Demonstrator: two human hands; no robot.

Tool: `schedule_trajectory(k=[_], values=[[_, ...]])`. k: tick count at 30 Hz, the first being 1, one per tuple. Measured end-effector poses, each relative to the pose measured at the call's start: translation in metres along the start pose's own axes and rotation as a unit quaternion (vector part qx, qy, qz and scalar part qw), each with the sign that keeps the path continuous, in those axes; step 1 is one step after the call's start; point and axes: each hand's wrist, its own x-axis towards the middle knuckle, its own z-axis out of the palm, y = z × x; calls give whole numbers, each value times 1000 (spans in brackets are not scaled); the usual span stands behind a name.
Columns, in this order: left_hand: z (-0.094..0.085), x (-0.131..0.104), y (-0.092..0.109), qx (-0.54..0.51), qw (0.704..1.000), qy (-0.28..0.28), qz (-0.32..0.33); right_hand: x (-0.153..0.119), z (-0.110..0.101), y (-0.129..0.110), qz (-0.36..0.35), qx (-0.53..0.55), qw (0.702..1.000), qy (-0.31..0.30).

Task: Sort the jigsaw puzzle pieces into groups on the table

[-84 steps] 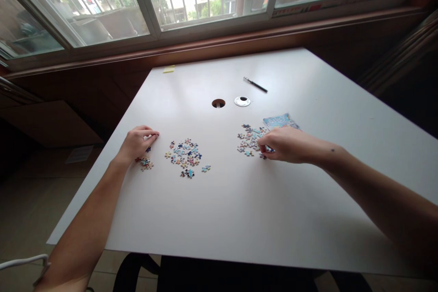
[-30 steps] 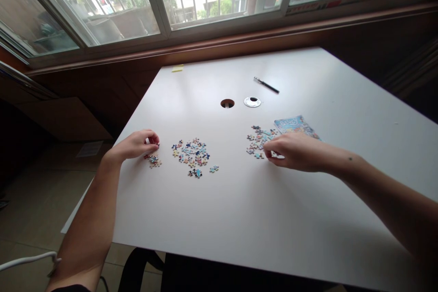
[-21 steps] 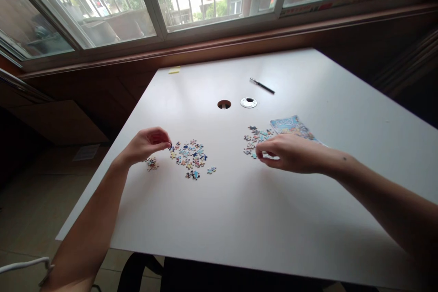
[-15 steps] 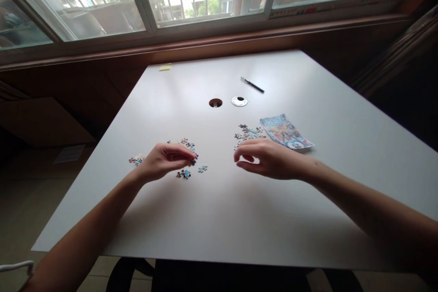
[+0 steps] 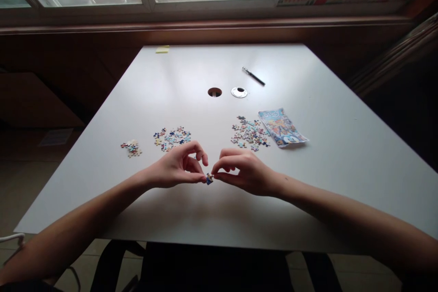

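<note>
While left hand (image 5: pixel 183 167) and right hand (image 5: pixel 248 171), half-curled, pinch it, puzzle piece (image 5: pixel 209 179) left of picture sheet (image 5: pixel 283 127) looks light, stiff; grip edges

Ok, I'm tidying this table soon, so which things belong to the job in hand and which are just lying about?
Job in hand:
held puzzle bit
left puzzle heap
middle puzzle heap
right puzzle heap
picture sheet, probably for reference

Lying about, it seems:
black pen
yellow slip
round silver cover
</note>
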Motion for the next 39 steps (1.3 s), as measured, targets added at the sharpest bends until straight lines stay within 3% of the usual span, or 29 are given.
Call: schedule_trajectory(k=[5, 11, 15, 18, 22, 24, 30, 34, 39], values=[[0, 0, 2, 26, 1000, -8, -4, 0, 3, 3, -7, 9, 1000, 2], [1, 1, 1, 49, 998, -31, -7, -5, 10, 1, -2, 7, 999, -40], [-2, 1, 2, 107, 994, -7, 14, 0, -5, 3, -3, -19, 999, -45], [-9, 1, 2, 179, 980, 58, 69, 7, -42, 16, 30, -90, 995, 25], [-24, 3, -2, 295, 927, 158, 169, 10, -92, 43, 143, -208, 945, 208], [-30, 4, -5, 322, 907, 193, 190, 9, -101, 54, 161, -227, 934, 226], [-35, 5, -7, 330, 889, 237, 213, 6, -70, 71, 142, -250, 948, 138], [-36, 4, -5, 339, 882, 239, 223, 4, -55, 79, 142, -266, 946, 124], [-38, 4, -5, 334, 883, 248, 219, 4, -52, 80, 142, -284, 939, 129]])
